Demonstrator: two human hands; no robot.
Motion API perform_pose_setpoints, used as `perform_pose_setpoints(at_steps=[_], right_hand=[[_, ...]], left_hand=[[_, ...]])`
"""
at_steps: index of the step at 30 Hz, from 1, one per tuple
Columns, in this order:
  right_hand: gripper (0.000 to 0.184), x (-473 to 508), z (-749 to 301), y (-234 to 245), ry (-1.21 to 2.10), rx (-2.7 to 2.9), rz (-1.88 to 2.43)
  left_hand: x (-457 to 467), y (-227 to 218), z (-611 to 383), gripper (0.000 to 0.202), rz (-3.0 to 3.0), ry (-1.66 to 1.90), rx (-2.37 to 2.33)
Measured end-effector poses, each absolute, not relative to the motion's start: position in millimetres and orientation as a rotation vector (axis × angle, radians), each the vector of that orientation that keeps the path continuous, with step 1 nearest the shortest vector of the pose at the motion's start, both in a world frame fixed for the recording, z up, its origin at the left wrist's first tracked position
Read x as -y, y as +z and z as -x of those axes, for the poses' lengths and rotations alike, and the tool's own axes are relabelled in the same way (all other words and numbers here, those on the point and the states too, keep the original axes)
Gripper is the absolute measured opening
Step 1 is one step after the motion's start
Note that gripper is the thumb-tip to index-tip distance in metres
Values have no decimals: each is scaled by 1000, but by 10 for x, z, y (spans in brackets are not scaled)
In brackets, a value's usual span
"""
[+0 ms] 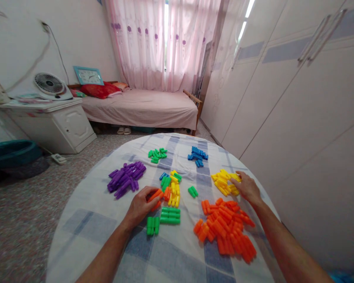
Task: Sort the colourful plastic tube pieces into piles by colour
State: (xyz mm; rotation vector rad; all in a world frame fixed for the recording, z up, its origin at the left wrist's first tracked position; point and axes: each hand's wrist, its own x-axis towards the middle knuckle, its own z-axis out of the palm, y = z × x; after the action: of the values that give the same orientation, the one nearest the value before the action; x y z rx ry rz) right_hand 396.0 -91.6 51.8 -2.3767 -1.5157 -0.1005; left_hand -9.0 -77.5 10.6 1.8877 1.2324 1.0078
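Note:
My left hand (142,207) is closed around orange plastic blocks (155,199) with rounded, bullet-like ends. Beside its fingertips lies a joined cluster of yellow blocks (174,194), with green and small blue pieces at its far end. Just nearer me are two green block groups, one wider (170,215) and one smaller (152,226). Over at the right, my right hand (247,186) has thumb and fingers curled on a yellow block at the edge of the yellow pile (222,181). A large orange pile (227,228) spreads below that hand.
A purple pile (126,177), a green pile (157,155), a blue pile (198,155) and a green pair (192,192) lie on the checked tablecloth (106,239). Beyond the round table stand a bed (147,106), a cabinet (70,127) with a fan (50,84), and a wardrobe (271,94).

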Motion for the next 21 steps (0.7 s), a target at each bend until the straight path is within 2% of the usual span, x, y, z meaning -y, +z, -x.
perform_pose_setpoints(at_steps=[7,14,21], right_hand=[[45,917,-3762,556,-57,1554,2252],[33,927,-2541,648,186,1969,1876],[45,848,-1781,527,206,1977,2048]], left_hand=[[765,90,75,25,-1860,1000,-1238],[771,105,79,25,-1862,1001,-1235],[764,114,87,25,-1894,979,-1234]])
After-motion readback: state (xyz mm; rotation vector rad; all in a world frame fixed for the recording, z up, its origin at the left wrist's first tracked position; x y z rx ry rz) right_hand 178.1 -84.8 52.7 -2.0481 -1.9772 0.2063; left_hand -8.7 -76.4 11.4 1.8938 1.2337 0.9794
